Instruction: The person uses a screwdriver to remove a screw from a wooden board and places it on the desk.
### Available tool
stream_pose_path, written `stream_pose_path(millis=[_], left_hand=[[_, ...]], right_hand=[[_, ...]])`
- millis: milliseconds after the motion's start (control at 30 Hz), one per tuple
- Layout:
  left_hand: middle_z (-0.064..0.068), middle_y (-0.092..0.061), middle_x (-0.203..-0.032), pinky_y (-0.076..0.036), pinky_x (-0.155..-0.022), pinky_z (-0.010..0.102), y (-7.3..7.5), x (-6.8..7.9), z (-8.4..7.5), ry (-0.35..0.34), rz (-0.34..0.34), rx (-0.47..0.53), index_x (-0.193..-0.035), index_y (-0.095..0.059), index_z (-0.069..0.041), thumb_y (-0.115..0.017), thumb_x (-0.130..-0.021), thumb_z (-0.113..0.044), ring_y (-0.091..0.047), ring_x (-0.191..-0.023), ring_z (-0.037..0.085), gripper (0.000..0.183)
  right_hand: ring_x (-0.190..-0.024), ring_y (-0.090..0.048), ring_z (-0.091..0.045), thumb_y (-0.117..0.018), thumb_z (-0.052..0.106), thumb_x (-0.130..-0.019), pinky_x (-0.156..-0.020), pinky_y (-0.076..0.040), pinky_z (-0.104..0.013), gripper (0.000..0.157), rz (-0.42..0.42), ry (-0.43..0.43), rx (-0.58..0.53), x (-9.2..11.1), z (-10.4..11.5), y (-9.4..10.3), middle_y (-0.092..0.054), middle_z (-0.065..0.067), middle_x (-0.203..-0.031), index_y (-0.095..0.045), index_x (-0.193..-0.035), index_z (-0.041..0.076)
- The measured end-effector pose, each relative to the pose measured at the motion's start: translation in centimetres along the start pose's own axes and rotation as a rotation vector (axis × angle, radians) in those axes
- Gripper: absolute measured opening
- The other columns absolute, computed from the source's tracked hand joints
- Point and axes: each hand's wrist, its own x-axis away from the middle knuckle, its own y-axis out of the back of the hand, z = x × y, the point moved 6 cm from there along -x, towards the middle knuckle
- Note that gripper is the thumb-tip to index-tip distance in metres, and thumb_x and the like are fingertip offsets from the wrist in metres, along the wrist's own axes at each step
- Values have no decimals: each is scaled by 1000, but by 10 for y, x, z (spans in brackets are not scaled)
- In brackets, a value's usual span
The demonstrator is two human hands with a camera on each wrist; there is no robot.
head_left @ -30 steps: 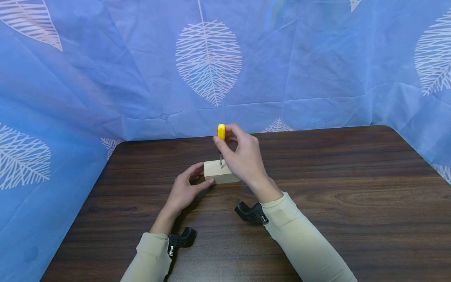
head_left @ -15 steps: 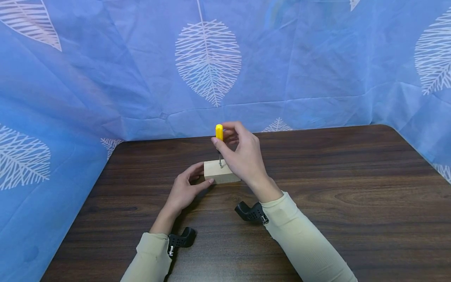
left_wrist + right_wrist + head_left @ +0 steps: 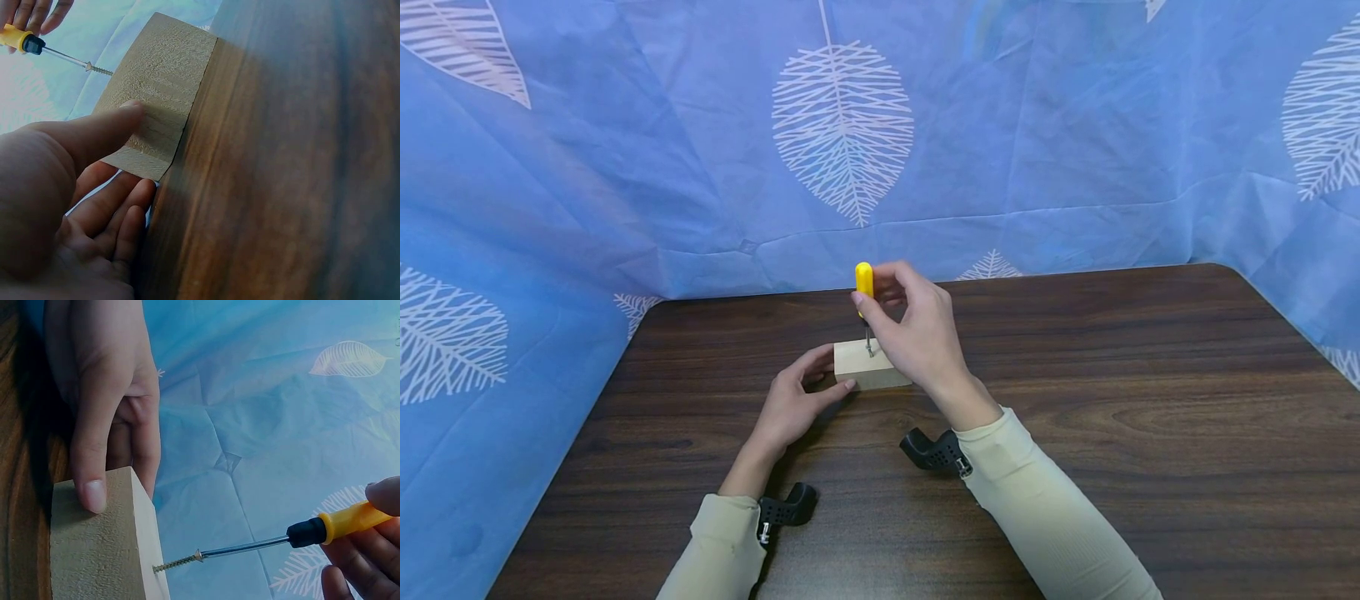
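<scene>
Pinching in the right hand (image 3: 921,337) the smooth yellow handle of a black-collared, metal-shafted screwdriver (image 3: 306,532), with part of that handle hidden under the fingers, so too covered there to tell of any lettering. Touching with the shaft's tip, straight below that grip, the head of a brass-coloured, threaded metal screw (image 3: 177,562), entering point-down into the top face with much of the thread exposed. Gripping in the left hand (image 3: 790,407), thumb on the near face and fingers behind, the left end of a pale, rectangular wooden block (image 3: 859,367), located just under the right-hand grip and resting on a dark brown, wood-grained table (image 3: 1112,417). Wearing, behind each grip, a pale cream sleeve (image 3: 1045,508) and a black perforated wrist bracket (image 3: 790,506). Facing, beyond both grips, a creased blue cloth (image 3: 1037,125) printed with white leaf outlines.
</scene>
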Motion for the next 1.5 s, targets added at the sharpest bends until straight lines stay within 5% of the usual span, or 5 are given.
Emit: stream_pose_path(millis=[433,900,1500], left_hand=[[9,-67,-148,-47,-119,58,0,1,0,7,-6,-8,-155,-59,-25,-84,-97,-28,-60,-140,34,63],[10,-66,-149,-48,-118,60,0,-1,3,1,-8,-6,-156,-57,-25,-83,-97,-28,-59,-141,36,65],[11,-66,-149,-48,-117,59,-1,-1,2,-8,-10,-15,-156,-57,-24,-83,-97,-27,-59,-140,36,65]], right_hand=[[-97,-72,-18,-70,20,-104,-92,-63,-39,24,-10,15,-4,0,-1,-1,-78,-7,-109,-70,-123,7],[-100,-71,-18,-72,23,-103,-77,-57,-37,28,-16,-3,25,2,-2,0,-78,-5,-108,-67,-127,9],[-92,-76,-19,-79,20,-100,-88,-63,-40,23,-45,21,-15,3,-1,1,-81,-7,-103,-70,-118,8]])
